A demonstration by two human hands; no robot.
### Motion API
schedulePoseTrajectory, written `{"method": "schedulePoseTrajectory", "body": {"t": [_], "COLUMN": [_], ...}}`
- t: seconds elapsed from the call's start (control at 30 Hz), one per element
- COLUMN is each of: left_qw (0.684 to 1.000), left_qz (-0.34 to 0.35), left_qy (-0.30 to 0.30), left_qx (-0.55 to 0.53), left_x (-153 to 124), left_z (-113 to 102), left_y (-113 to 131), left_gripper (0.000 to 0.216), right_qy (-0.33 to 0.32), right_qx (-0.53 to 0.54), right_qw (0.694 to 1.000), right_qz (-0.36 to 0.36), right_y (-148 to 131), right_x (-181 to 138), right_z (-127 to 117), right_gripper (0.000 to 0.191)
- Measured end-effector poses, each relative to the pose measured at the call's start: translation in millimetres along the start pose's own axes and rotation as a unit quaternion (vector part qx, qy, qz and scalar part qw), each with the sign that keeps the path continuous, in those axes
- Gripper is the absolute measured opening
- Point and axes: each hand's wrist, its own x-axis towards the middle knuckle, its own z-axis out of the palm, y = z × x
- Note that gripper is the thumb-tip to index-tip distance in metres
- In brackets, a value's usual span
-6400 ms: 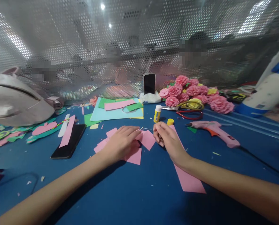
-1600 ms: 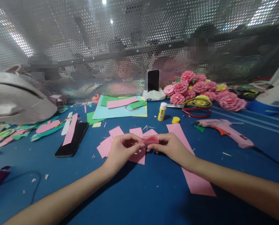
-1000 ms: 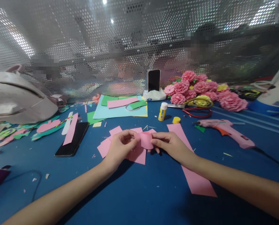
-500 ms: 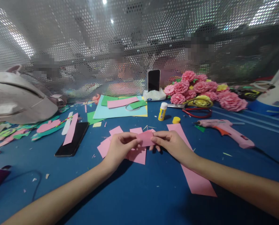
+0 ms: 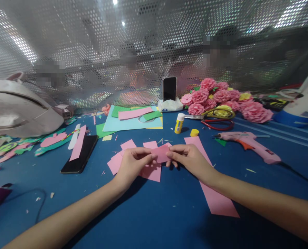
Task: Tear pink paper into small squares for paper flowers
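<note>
The blue bench (image 5: 156, 214) carries everything, and I place things by the glue stick (image 5: 179, 123), which stands upright near its middle. Behind the glue stick a perforated metal screen (image 5: 92, 52) closes off the far edge. Far to the left of the glue stick lies a pale bag (image 5: 19, 110). To its right and a little farther back sits a heap of pink paper flowers (image 5: 221, 100), with scissors (image 5: 216, 119) in front of the heap. Just left of the glue stick lies a stack of coloured paper sheets (image 5: 133, 122). A long pink strip (image 5: 211, 193) runs from near the glue stick toward me, passing under my right arm. A pink glue gun (image 5: 247, 143) lies to the right of the glue stick, and a black phone (image 5: 78, 154) lies flat to the left.

My left hand (image 5: 133, 164) and right hand (image 5: 190, 159) meet on my side of the glue stick, above loose pink squares (image 5: 117, 162). Each grip is closed, thumb and fingers pinching one end of a small pink piece (image 5: 160, 153), held just clear of the squares. A yellow cap (image 5: 194, 132) rests just right of the glue stick.
</note>
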Motion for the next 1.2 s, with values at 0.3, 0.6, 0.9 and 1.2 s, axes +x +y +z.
{"method": "schedulePoseTrajectory", "body": {"t": [0.3, 0.6, 0.9, 1.2], "left_qw": [0.999, 0.998, 0.996, 0.998], "left_qz": [0.002, -0.061, -0.008, 0.007], "left_qy": [0.01, 0.007, -0.041, -0.027], "left_qx": [0.044, 0.034, 0.082, 0.052], "left_x": [-1, -1, -1, -1], "left_z": [2, 1, 2, 1], "left_y": [9, 9, 6, 9], "left_gripper": [0.019, 0.02, 0.014, 0.019], "right_qy": [0.064, 0.024, -0.041, -0.003], "right_qx": [-0.018, -0.028, -0.117, -0.14], "right_qw": [0.998, 0.999, 0.992, 0.99], "right_qz": [-0.008, -0.034, -0.019, -0.029], "right_y": [-1, -4, 6, 0], "right_x": [-1, -4, -3, -7], "right_z": [1, 4, 4, 6], "right_gripper": [0.025, 0.029, 0.045, 0.051]}}
